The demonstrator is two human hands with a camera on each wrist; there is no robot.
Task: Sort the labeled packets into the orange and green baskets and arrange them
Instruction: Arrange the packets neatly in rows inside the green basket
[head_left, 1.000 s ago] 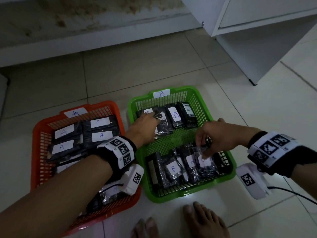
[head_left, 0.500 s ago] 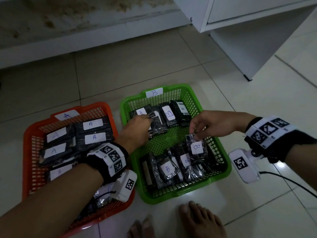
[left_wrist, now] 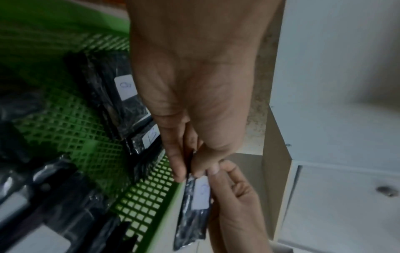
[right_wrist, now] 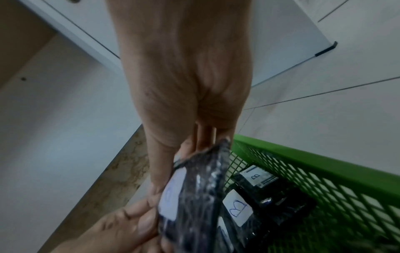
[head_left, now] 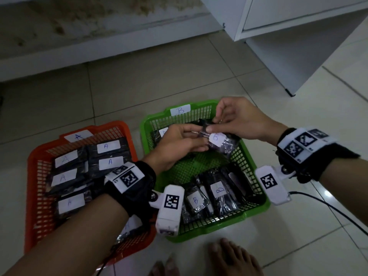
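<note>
A green basket [head_left: 219, 230] tagged B stands on the floor right of an orange basket [head_left: 111, 124] tagged A. Over the green basket's far half both hands hold one black packet [head_left: 223, 143] with a white B label. My left hand [head_left: 203, 134] pinches its top edge from the left. My right hand [head_left: 217, 120] pinches the same edge from the right. The left wrist view shows the packet [left_wrist: 195, 193] hanging below my left hand [left_wrist: 188, 172]. In the right wrist view, my right hand [right_wrist: 194, 149] grips the packet [right_wrist: 190, 196].
Several B packets [head_left: 217, 190] lie in the green basket's near row, and others sit at its far end behind the hands. A packets [head_left: 105, 146] fill the orange basket. A white cabinet [head_left: 298, 36] stands at the back right. Bare feet [head_left: 229, 255] and a cable [head_left: 328, 206] are close by.
My right hand lifted a B packet from the green basket's near row and carried it toward the far end. My left hand left the far row and took hold of the packet too.
</note>
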